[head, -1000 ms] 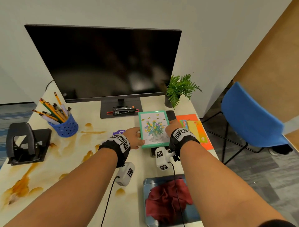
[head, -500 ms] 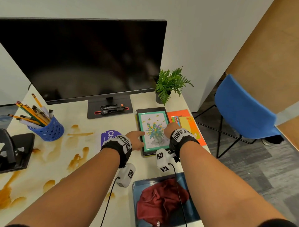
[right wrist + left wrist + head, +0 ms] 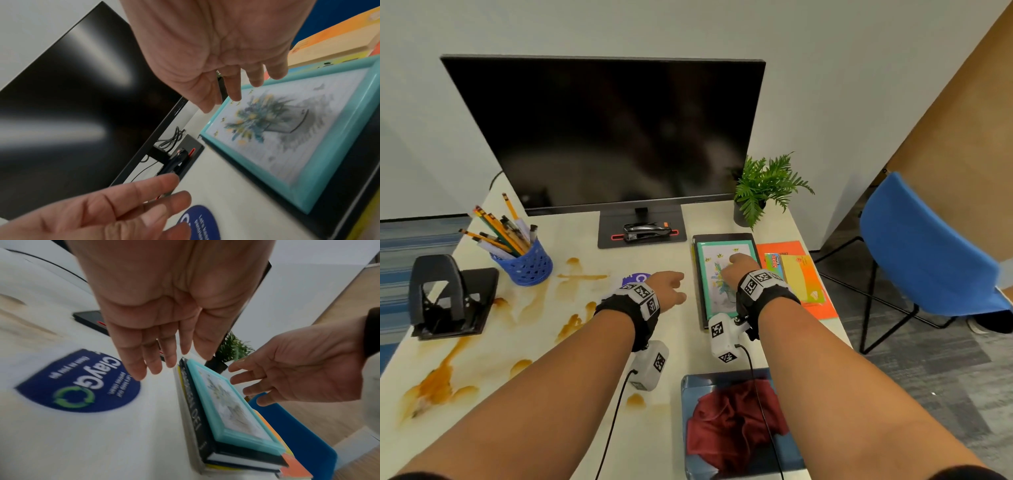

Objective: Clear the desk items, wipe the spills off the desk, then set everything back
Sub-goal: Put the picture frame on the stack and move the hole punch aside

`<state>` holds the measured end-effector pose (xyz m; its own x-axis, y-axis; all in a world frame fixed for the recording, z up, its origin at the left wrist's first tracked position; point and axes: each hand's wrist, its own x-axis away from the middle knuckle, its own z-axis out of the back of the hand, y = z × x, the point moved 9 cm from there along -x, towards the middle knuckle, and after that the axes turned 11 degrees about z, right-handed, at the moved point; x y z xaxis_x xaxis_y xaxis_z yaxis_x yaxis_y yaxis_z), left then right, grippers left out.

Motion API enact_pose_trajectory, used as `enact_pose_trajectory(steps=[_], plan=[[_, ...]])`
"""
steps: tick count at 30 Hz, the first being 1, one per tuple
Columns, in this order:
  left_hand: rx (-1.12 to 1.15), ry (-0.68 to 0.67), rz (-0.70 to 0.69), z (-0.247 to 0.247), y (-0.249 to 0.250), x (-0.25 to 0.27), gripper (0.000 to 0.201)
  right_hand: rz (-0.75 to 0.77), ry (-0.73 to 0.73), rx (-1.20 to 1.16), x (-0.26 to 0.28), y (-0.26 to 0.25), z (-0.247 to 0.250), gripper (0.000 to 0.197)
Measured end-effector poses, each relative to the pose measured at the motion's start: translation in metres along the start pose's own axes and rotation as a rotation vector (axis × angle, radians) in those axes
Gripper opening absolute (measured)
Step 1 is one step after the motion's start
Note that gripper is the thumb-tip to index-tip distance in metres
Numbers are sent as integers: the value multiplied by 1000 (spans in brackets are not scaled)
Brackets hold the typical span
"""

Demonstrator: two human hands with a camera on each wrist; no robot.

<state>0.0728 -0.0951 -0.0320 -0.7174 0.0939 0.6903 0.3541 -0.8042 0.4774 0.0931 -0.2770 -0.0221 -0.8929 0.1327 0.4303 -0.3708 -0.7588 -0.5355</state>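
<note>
Both hands hover over the right half of the cream-coloured desk, fingers loosely extended and holding nothing. The left hand hangs above bare desktop just left of a stack of books, its fingertips near the round dark-blue sticker with white lettering and a green arrow ring. The right hand is spread above the turquoise-framed picture of a flower bouquet; the wrist views show a gap between its fingers and the frame. That frame lies flat on a black hardcover book, which in turn sits on a thinner yellow-edged one. Just right of the stack lie an orange folder and a pack of yellow sticky notes. Brown spill stains streak the left and middle of the desk. Behind them stand a blue perforated cup full of pencils, a black hole punch, a dark monitor with a black stapler on its base, and a small potted fern. At the near edge, a crumpled maroon cloth lies in a grey-blue tray.
</note>
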Motion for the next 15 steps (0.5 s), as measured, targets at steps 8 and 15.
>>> enact_pose_trajectory(steps=[8, 15], plan=[[-70, 186, 51, 57, -58, 15, 60, 93, -18, 36, 7, -63, -39, 43], [52, 190, 150, 113, -146, 24, 66, 148, -50, -37, 11, -137, -97, 53]])
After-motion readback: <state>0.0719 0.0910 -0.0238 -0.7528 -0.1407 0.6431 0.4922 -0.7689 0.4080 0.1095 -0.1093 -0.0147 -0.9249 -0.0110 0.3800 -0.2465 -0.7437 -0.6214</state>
